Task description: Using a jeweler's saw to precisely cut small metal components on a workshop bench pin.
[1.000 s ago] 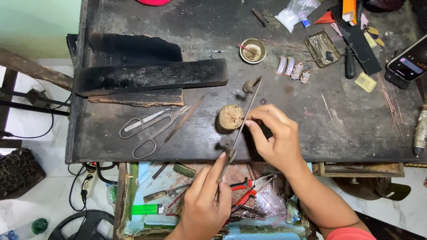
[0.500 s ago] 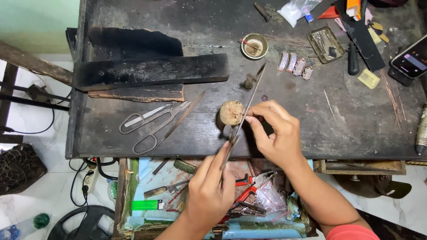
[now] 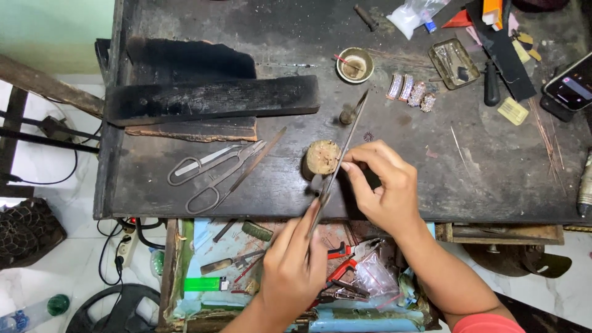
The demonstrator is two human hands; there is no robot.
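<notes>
A long, thin metal file [image 3: 343, 145] lies slantwise across the front of the dark, scuffed workbench [image 3: 493, 185], and both hands are on it. The left hand [image 3: 290, 271], below the bench's front edge, is closed around the file's near end, fingers curled and thumb pressed along the blade. The right hand [image 3: 385, 185] rests on the bench just right of the file, its thumb and forefinger pinched narrow at the blade's middle; whether a small piece sits between those fingertips cannot be told. Touching the file on its left side stands a short round wooden block [image 3: 320, 158], pale on its cut top. The file's far tip points up to a small dark peg [image 3: 347, 115], and beyond that, farther from the block, sits a little round brass bowl [image 3: 355, 65]. Right of the bowl lies a row of small jewelled pieces [image 3: 411, 92]. Well left of the block lie a pair of steel scissors [image 3: 213, 169] with a thin rod beside them, and behind these a long blackened wooden beam [image 3: 213, 98]. At the bench's far right edge rests a phone [image 3: 570, 86]. Under the bench front, beneath the left hand, an open drawer [image 3: 246, 271] holds red-handled pliers [image 3: 342, 265] and a green lighter [image 3: 202, 284].
</notes>
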